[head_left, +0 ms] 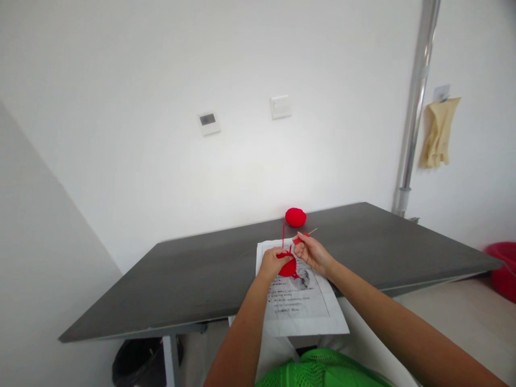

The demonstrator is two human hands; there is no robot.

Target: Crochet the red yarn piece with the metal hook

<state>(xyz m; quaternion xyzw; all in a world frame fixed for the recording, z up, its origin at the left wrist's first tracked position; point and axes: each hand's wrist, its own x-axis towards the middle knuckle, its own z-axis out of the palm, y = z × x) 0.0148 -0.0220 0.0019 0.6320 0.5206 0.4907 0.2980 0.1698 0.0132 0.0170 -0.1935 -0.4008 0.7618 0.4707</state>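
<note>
The left hand (274, 263) has its thumb and fingers pinched on a round red yarn piece (287, 267), gripping it from the 9 o'clock side. That piece is held above a printed sheet (304, 321), with a bit of red strand at its 4 o'clock edge and a short loose end standing up at 12 o'clock. At the piece's 2 o'clock, just beside it, the right hand (307, 250) has its fingers curled tightly around a thin tool (313, 231), whose pale shaft points out toward 2 o'clock; red shows at the fingertips, but I cannot tell whether all of it is handle.

A red yarn ball (295, 217) rests on the dark bench (201, 274) at 12 o'clock from the 2 hands, near the wall, and a red strand (282, 236) runs from it down toward the left hand. The sheet lies below both hands, its 6 o'clock end reaching past the bench edge. On the wall are a switch (280, 107) at 12 o'clock and a small panel (209, 123) at 11 o'clock; pale yellow gloves (441, 131) hang at 2 o'clock.
</note>
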